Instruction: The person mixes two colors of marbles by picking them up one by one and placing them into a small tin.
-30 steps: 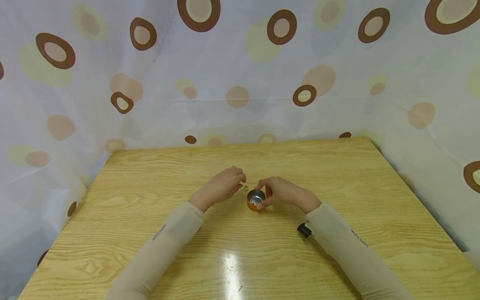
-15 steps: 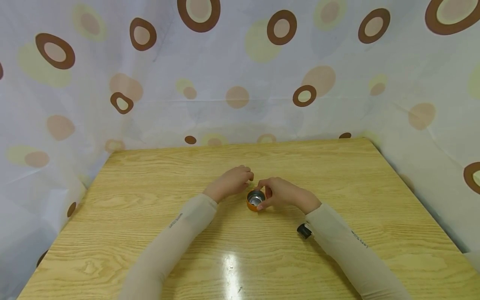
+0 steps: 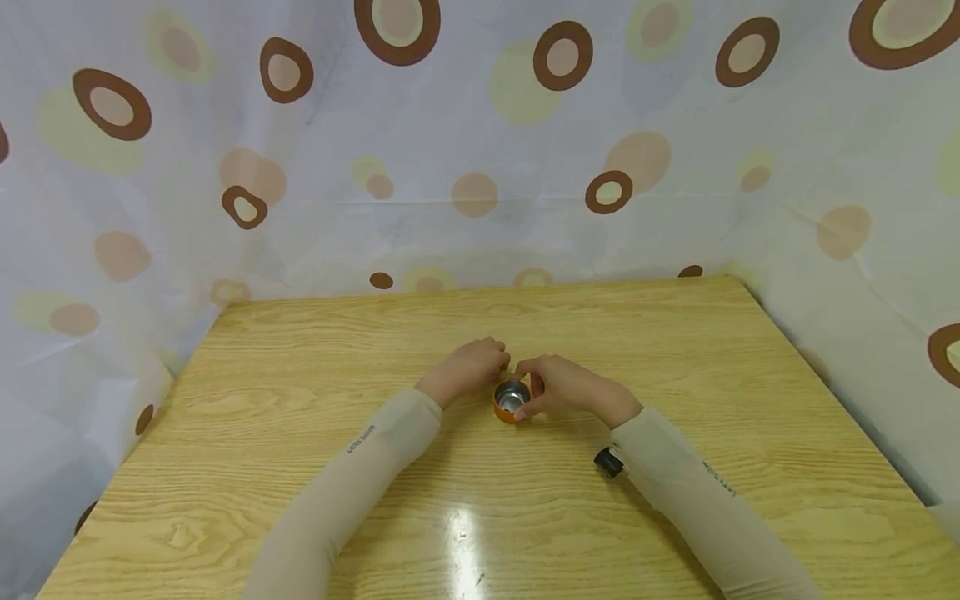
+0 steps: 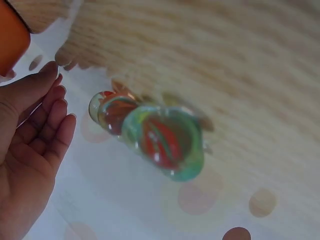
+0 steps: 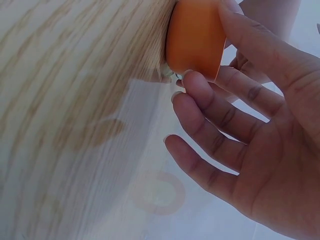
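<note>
A small orange cup (image 3: 503, 414) with a shiny metal inside stands upright on the table. My right hand (image 3: 566, 387) grips its rim between thumb and index finger; the other fingers spread loosely in the right wrist view. Just left of the cup, my left hand (image 3: 468, 367) reaches down with bent fingers. A small greenish glass marble (image 5: 167, 72) shows by the cup's base, near the left fingertips; whether they pinch it is hidden. In the left wrist view, glass marbles with a red and green swirl (image 4: 162, 142) and a reddish swirl (image 4: 116, 112) lie beside that hand.
The wood-grain table (image 3: 637, 333) spreads around both hands. A white curtain with brown and pastel spots (image 3: 480, 125) borders its back and sides. A black device (image 3: 608, 462) sits at the right wrist. Something small and dark lies inside the cup.
My left hand has moved right and closer to the cup, over the spot where a marble showed, and its fingers dipped slightly. The right hand and cup have stayed put.
</note>
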A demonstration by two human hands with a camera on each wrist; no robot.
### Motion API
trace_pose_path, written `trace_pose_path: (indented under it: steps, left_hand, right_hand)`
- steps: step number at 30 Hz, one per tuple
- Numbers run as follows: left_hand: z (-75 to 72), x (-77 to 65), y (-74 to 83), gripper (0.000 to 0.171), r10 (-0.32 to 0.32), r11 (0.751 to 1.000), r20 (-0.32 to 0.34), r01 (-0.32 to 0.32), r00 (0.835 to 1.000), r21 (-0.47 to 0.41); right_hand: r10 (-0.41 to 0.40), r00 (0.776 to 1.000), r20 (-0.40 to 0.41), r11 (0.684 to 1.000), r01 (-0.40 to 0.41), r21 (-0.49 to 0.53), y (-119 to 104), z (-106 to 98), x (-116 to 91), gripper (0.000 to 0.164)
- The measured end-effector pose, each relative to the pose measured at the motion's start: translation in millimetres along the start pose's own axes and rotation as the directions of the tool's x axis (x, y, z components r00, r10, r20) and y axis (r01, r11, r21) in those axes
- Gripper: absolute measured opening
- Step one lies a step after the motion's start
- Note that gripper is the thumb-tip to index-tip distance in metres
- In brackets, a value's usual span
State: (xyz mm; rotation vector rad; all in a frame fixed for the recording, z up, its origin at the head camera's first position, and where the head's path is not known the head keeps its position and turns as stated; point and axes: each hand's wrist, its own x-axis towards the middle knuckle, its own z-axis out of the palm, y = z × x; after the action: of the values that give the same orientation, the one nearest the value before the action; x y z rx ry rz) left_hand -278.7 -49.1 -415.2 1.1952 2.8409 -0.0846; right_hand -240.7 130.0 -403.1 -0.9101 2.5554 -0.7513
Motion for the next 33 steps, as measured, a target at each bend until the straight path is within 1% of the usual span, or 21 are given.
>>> trace_pose_path:
  steps: [4, 9, 17, 23, 27, 33]
  left_hand:
    - [-2.9, -1.2, -0.5, 0.012, -0.007, 1.000, -0.017, 0.007, 1.000, 0.027]
    - [-10.3, -4.4, -1.5, 0.015, 0.009, 0.999, -0.049, -0.006, 0.999, 0.054]
    - [-23.9, -16.9, 3.4, 0.017, 0.032, 0.998, -0.075, -0.028, 0.997, 0.058]
    - [-28.8, -26.1, 7.9, 0.017, 0.069, 0.996, -0.115, -0.062, 0.991, 0.067]
    - [-31.3, -30.9, 12.3, 0.016, 0.095, 0.994, -0.122, -0.088, 0.988, 0.061]
    - [-31.5, -34.0, 18.0, 0.014, 0.134, 0.990, -0.125, -0.128, 0.983, 0.053]
  right_hand:
    - [0.001, 1.000, 0.008, 1.000, -0.001, -0.001, 0, -1, 1, 0.049]
    - [0.020, 1.000, 0.014, 1.000, -0.020, -0.001, 0, -2, 1, 0.050]
    - [0.023, 0.999, 0.024, 1.000, -0.024, 0.020, 0, -1, 2, 0.053]
    - [0.037, 0.999, 0.029, 0.999, -0.038, 0.026, -2, -1, 1, 0.052]
    - [0.036, 0.999, 0.029, 0.999, -0.037, 0.024, -3, -1, 2, 0.053]
    - [0.028, 0.999, 0.027, 0.999, -0.029, 0.027, -2, -1, 2, 0.051]
